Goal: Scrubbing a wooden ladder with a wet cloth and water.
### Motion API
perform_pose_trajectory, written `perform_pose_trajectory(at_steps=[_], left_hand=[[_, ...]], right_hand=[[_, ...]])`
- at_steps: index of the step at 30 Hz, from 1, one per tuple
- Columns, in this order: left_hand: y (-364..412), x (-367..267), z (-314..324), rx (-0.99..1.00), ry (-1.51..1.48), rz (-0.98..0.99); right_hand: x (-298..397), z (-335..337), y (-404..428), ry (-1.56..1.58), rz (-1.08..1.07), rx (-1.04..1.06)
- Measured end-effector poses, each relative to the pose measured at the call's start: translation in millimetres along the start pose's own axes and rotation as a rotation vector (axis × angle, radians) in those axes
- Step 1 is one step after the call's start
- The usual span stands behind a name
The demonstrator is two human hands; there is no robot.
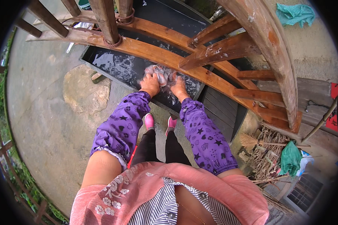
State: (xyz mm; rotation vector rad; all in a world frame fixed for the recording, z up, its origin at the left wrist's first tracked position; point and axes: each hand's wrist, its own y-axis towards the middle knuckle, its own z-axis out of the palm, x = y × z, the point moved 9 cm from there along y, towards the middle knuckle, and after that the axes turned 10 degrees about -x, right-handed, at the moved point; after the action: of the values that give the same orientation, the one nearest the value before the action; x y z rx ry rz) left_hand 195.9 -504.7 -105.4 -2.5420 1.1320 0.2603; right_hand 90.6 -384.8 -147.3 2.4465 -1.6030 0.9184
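Note:
In the head view a wet cloth, pinkish and pale, lies bunched in the water of a dark rectangular trough. My left hand presses on its left side with bent fingers. At the cloth's right side is my right hand, its fingertips partly blurred by splashing water, so its hold is unclear. Purple patterned sleeve covers reach up both forearms. White suds float on the water to the left of the hands.
A curved wooden frame with uprights crosses over the trough, just beyond my hands. A slatted board adjoins on the right. A flat stone lies left. A straw broom rests on bundled sticks at lower right.

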Motion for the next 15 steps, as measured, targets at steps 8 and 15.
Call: perform_pose_trajectory(at_steps=[8,15], left_hand=[[9.3,5.2,-9.5,0.289,-0.135,0.076],[-33.1,-127.5,-120.6,0.282,-1.513,0.076]], right_hand=[[45.4,-58.4,-32.9,0.729,0.137,0.317],[24.5,-237.2,-2.7,1.513,-0.08,-0.2]])
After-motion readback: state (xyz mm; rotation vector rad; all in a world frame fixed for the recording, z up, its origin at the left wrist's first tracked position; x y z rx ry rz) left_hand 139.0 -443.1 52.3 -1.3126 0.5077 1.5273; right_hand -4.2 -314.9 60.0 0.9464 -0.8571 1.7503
